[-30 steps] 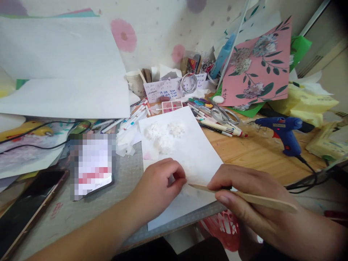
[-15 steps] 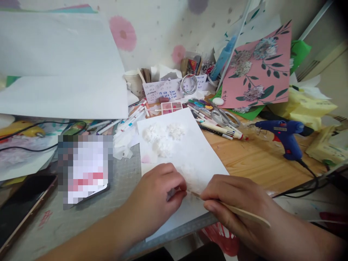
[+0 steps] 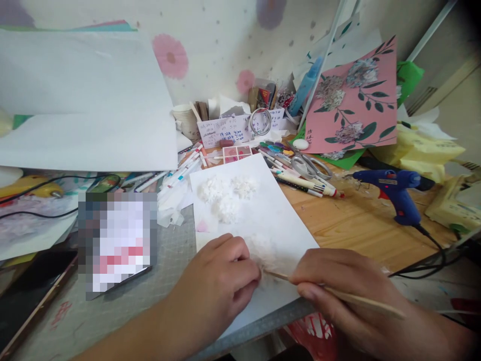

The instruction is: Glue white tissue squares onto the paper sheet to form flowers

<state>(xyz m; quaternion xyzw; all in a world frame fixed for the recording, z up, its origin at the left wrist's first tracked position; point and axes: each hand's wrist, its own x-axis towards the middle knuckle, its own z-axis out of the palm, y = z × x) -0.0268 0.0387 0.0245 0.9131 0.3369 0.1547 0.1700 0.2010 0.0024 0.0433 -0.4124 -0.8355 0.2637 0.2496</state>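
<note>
left hand (image 3: 227,273): fingers curled, thumb and forefinger brought together low over the white sheet (image 3: 280,228); cannot tell whether anything is caught between them. right hand (image 3: 345,271): thumb and fingers pinching a slim wooden stick (image 3: 366,302), pointed end aimed left, just beside the left fingertips; contact between stick tip and sheet cannot be made out. stick's rounded end runs back across the right hand. sheet lies aslant, partly on the grey mat (image 3: 169,260), near the front edge of the table (image 3: 311,213). on its upper half, three fluffy white clumps (image 3: 227,208) set close together; a pale, blurred patch lies just above the stick tip. pink smudge at the sheet's left side. beyond the sheet's top edge: a small paint tray (image 3: 237,153); to the right of it, pens (image 3: 300,183) in a loose heap and scissors (image 3: 313,165). right side: blue glue gun (image 3: 391,183) on the table, nozzle to the left; behind it, a pink card (image 3: 385,95) with paper flowers and dark green leaves, leaning upright. far left: a dark phone (image 3: 33,286), lying flat.
</note>
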